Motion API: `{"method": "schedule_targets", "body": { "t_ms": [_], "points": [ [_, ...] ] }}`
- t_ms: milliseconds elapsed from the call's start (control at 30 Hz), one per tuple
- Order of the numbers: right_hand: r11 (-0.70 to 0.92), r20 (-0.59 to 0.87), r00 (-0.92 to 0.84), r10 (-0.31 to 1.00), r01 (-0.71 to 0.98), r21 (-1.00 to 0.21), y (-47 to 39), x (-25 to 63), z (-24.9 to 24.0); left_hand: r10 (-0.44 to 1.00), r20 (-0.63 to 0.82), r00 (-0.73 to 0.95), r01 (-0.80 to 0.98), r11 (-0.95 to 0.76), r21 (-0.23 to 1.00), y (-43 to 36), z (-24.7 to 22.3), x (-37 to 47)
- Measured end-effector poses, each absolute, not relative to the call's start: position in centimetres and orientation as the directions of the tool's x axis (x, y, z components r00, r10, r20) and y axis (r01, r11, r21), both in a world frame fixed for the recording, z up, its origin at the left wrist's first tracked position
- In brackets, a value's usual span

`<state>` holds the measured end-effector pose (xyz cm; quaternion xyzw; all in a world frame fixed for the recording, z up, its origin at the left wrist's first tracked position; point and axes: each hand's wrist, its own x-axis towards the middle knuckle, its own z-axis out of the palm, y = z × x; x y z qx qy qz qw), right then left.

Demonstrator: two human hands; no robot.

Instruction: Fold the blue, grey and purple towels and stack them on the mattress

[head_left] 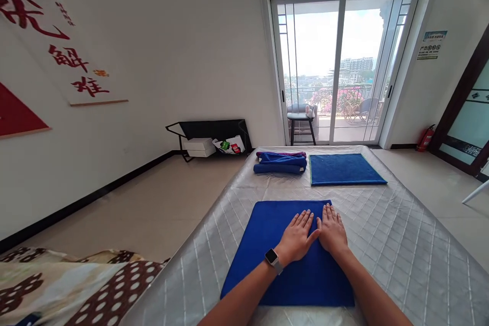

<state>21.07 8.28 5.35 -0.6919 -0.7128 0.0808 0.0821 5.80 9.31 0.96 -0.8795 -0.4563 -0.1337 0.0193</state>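
Note:
A blue cloth (263,244) lies flat on the silver quilted mattress (397,244). Both palms face down on its upper right part. My left hand (298,236), with a watch at the wrist, rests on the cloth with its fingers stretched out. Beside it, my right hand (331,227) lies flat near the cloth's right edge, fingers extended. The thumbs are close together between the hands. Neither hand holds anything. Farther back, a blue towel with a green edge (346,169) is spread out, and left of it sits a folded blue cloth pile (280,162).
A patterned blanket (87,285) is at the lower left. Against the wall stands a black rack (214,127) with a white box (199,146) and a bag (229,145). Beyond the mattress are sliding glass doors (338,66). A fire extinguisher (425,138) is at the right.

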Motion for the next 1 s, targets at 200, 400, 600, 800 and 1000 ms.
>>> {"method": "schedule_targets", "body": {
  "t_ms": [200, 400, 600, 800, 1000],
  "points": [
    [0.005, 0.011, -0.002, 1.000, 0.976, -0.217, 8.3, 20.9, 5.5, 0.941, 0.193, 0.276, 0.946, -0.302, 0.118, 10.1, 0.7, -4.8],
    [-0.008, -0.014, 0.006, 1.000, 0.979, -0.205, 8.0, 20.9, 6.2, 0.978, 0.183, 0.101, 0.979, -0.131, 0.159, 10.2, 0.1, -9.4],
    [-0.020, -0.052, 0.013, 0.999, 0.990, -0.138, 7.9, 20.6, 7.3, 0.980, 0.181, 0.088, 0.983, -0.115, 0.144, 10.6, 0.2, -8.3],
    [0.016, -0.022, -0.019, 1.000, 0.992, -0.127, 5.9, 21.1, 7.2, 0.973, 0.198, 0.116, 0.983, -0.140, 0.116, 10.7, -0.2, -8.5],
    [0.029, -0.034, -0.035, 0.999, 0.985, -0.172, 3.5, 21.4, 5.9, 0.958, 0.246, 0.147, 0.977, -0.180, 0.116, 10.5, -0.2, -8.8]
  ]
}}
